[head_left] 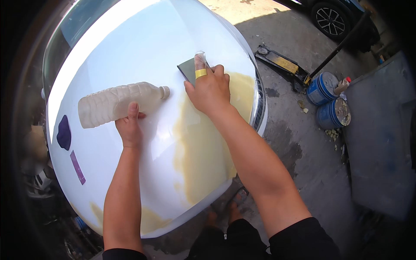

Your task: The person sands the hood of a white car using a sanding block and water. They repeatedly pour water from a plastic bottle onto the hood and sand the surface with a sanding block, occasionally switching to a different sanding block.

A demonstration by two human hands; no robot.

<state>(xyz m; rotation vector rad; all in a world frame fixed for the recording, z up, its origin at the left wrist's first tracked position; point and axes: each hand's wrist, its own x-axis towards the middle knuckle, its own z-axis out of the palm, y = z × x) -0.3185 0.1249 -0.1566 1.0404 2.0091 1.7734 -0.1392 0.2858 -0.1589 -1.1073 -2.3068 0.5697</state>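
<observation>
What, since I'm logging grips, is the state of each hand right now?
Left hand: closed, holding a translucent plastic bottle.
Right hand: holding a flat grey-green block, thumb at its near edge.

You can read no text, number or sign. Nothing legible shows on the bottle (115,104) in your left hand (129,129) or the pad (188,70) under your right hand (212,90). On the left, the strip (78,167) gives you no readable print. On the right, any markings on the jack (282,62) and the buckets (316,92) are too small for you to make out.
</observation>
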